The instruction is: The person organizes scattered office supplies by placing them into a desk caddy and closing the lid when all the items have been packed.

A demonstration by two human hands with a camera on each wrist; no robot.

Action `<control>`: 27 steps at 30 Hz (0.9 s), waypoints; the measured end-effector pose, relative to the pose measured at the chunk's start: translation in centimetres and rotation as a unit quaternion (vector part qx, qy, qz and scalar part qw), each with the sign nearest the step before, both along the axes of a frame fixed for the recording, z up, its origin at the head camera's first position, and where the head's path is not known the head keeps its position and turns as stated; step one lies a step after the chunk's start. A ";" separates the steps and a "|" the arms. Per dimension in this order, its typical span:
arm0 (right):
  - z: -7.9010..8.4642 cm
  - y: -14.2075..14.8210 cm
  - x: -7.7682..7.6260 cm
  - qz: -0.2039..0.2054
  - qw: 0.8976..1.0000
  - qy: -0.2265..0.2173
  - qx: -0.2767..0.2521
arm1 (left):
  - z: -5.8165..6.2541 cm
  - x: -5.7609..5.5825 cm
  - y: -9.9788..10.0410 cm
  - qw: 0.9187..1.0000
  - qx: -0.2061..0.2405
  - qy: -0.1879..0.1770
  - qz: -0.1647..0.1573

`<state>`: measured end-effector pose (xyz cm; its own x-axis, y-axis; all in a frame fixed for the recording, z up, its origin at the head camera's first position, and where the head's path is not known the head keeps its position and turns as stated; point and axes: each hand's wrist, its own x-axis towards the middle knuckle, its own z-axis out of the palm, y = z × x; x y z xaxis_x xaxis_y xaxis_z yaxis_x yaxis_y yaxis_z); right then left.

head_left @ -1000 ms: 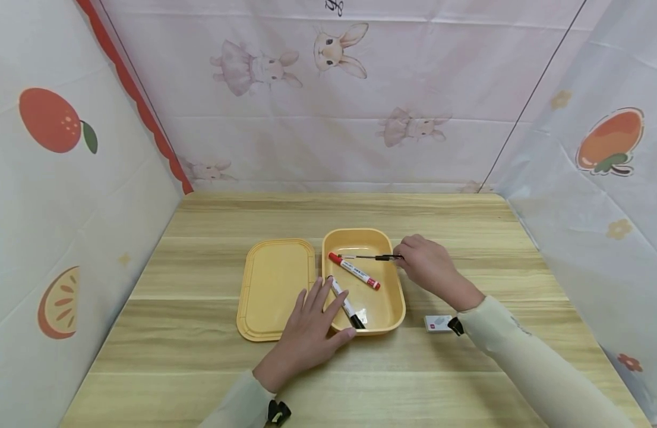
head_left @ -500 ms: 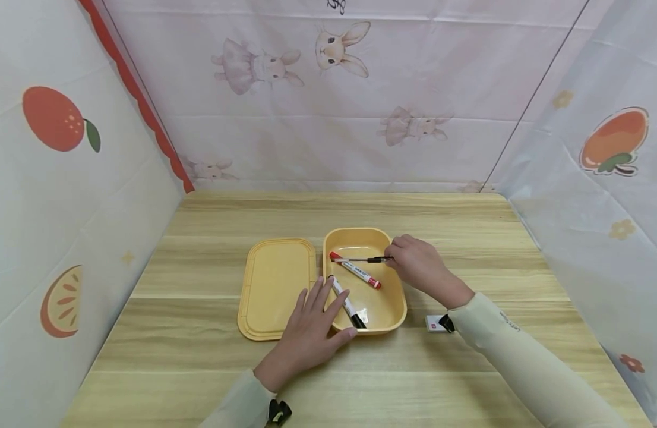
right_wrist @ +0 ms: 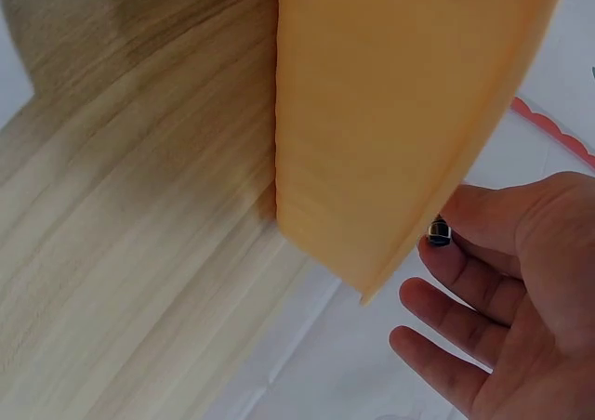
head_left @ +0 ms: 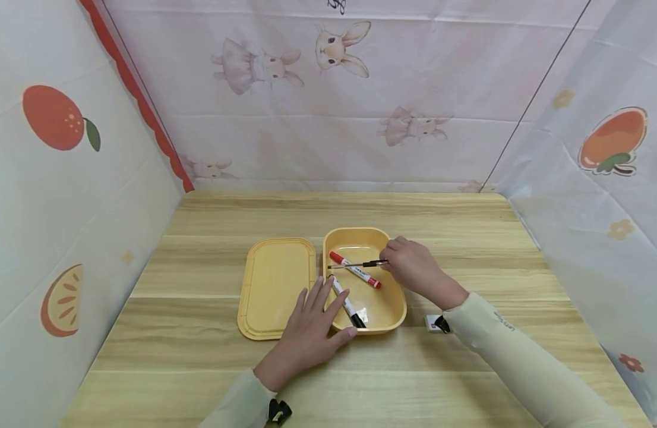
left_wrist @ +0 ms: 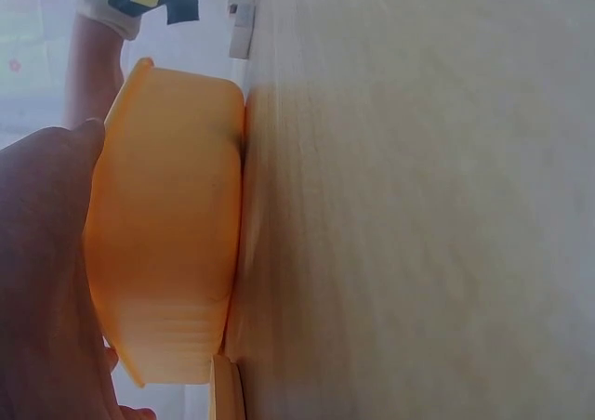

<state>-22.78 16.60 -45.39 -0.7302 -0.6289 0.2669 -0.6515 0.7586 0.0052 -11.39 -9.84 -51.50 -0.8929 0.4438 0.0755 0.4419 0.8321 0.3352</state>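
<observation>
A yellow plastic box (head_left: 382, 309) sits uncovered in the middle of the table. Inside it lie a red-capped marker (head_left: 360, 273) and a black-capped marker (head_left: 343, 301). My left hand (head_left: 310, 334) rests across the box's near left corner with its fingers spread and straight; the thumb reaches along the near rim. My right hand (head_left: 414, 266) is at the box's right rim, pinching the black end of a pen (head_left: 367, 263) between thumb and index finger. The pen points left over the box, above the red marker. In the right wrist view, the pen's black end (right_wrist: 439, 232) shows between the fingertips.
The flat yellow lid (head_left: 275, 285) lies on the wooden table (head_left: 211, 380) just left of the box. A small white box-shaped item (head_left: 432, 323) lies to the right, partly hidden by the right cuff. Printed cloth walls (head_left: 307, 154) close off the back and sides.
My right hand has moved left and slightly nearer, carrying the pen further over the box. The left hand, the markers and the lid have stayed in place.
</observation>
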 end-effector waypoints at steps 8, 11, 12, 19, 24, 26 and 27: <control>-0.7 -0.4 -0.2 0.018 1.000 0.018 0.016 | 0.1 0.1 0.1 1.000 -0.005 -0.004 -0.001; -1.0 -0.4 -0.3 0.024 0.999 0.023 0.016 | 0.1 0.1 0.1 1.000 -0.008 -0.002 -0.001; -1.1 -0.4 -0.3 0.024 0.999 0.024 0.015 | 0.1 0.1 0.1 1.000 -0.008 -0.002 -0.001; -1.3 -0.2 -0.4 0.025 0.999 0.022 0.024 | 0.0 0.0 0.1 1.000 -0.008 0.001 0.000; -1.2 -0.1 -0.2 0.025 0.999 0.014 0.017 | 0.0 0.0 0.1 1.000 -0.007 0.005 -0.002; -1.2 -0.1 -0.2 0.024 1.000 0.010 0.012 | -0.1 0.0 0.1 1.000 -0.007 0.006 -0.002; -1.2 0.0 -0.1 0.024 1.000 0.009 0.010 | -0.1 0.0 0.1 1.000 -0.006 0.006 -0.002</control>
<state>-22.92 16.58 -46.57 -0.6946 -0.6684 0.2659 -0.6867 0.7263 0.0319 -11.39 -9.71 -51.56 -0.8899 0.4488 0.0815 0.4499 0.8342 0.3190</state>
